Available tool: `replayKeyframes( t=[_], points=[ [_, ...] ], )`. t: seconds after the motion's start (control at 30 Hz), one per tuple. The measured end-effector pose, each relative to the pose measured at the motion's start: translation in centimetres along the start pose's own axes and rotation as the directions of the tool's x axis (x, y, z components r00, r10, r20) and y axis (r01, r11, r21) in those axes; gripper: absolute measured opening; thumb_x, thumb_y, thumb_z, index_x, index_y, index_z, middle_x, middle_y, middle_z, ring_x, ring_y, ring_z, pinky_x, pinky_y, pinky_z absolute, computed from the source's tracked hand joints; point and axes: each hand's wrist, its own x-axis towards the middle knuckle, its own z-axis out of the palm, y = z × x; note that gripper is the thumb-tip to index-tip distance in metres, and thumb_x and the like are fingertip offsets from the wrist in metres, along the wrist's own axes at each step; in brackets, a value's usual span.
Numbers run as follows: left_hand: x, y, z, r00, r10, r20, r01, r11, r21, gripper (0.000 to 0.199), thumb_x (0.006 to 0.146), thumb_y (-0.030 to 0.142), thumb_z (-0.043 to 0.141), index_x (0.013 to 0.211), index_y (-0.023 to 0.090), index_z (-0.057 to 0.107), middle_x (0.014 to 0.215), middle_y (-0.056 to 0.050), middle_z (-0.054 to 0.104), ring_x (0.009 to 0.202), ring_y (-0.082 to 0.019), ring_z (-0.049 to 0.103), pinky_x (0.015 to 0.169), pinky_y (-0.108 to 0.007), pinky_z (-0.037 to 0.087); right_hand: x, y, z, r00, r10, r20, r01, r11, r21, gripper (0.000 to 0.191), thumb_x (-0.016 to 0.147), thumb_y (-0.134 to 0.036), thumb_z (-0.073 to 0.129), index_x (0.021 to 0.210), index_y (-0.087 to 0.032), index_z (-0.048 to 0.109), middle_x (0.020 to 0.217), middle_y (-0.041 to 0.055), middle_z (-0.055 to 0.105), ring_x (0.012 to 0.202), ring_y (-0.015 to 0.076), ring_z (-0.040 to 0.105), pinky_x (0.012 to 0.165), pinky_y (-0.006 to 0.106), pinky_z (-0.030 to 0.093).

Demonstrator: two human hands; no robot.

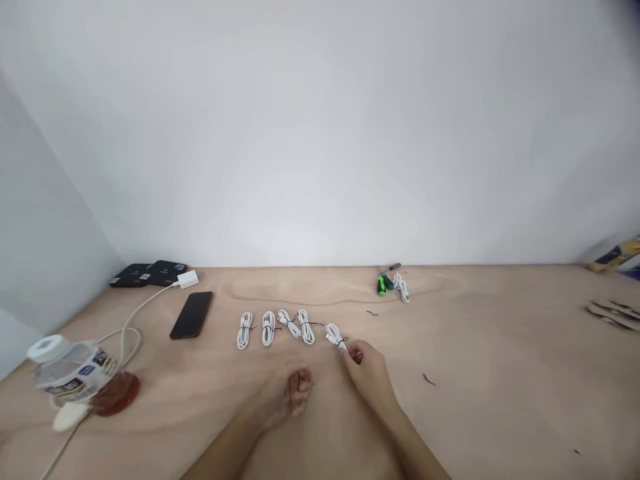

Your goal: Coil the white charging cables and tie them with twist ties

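Observation:
My right hand (pixel 369 373) pinches the near end of a coiled white cable (pixel 334 334) bound round its middle with a dark twist tie. To the left, my left hand (pixel 287 395) hovers near the wood table with its fingers curled in, and nothing shows in them. Beyond my hands lies a row of similar tied white cables: one at the left end (pixel 243 331), another beside it (pixel 269 328), then a tilted one (pixel 289 323) close against the last (pixel 305 327). Dark tie ends stick out from these bundles.
On the left are a phone (pixel 192 315), a drink bottle (pixel 75 373), a white charger (pixel 187 279) with its cord, and black flat boxes (pixel 167 272). Farther back lie a green-handled screwdriver (pixel 381 286) and another white cable (pixel 401 288). Loose dark ties (pixel 429 379) lie right.

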Motion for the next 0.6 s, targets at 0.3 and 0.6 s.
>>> replayKeyframes(
  t=[0.3,0.6],
  points=[
    [1.2,0.0,1.8,0.851,0.489,-0.193,-0.401,0.841,0.364,0.039,0.083,0.048,0.085,0.095,0.012,0.077,0.092,-0.010,0.073,0.081,-0.020,0.065,0.067,-0.027,0.055,-1.1,-5.5,1.5,0.960,-0.274,0.065,0.258,0.948,0.185,0.020,0.099,-0.034,0.064,0.082,-0.023,0.062,0.076,0.0018,0.060,0.069,0.0182,0.056,0.063,0.030,0.044],
    [1.0,0.5,1.2,0.786,0.580,-0.217,-0.439,0.769,0.464,0.027,0.089,0.041,0.081,0.082,0.016,0.077,0.083,-0.007,0.072,0.084,-0.021,0.062,0.080,-0.028,0.049,-1.0,-4.1,1.7,0.925,-0.277,0.261,0.157,0.902,0.403,0.021,0.098,-0.043,0.069,0.096,-0.023,0.073,0.088,0.0057,0.069,0.079,0.0206,0.064,0.070,0.032,0.052]
  ],
)
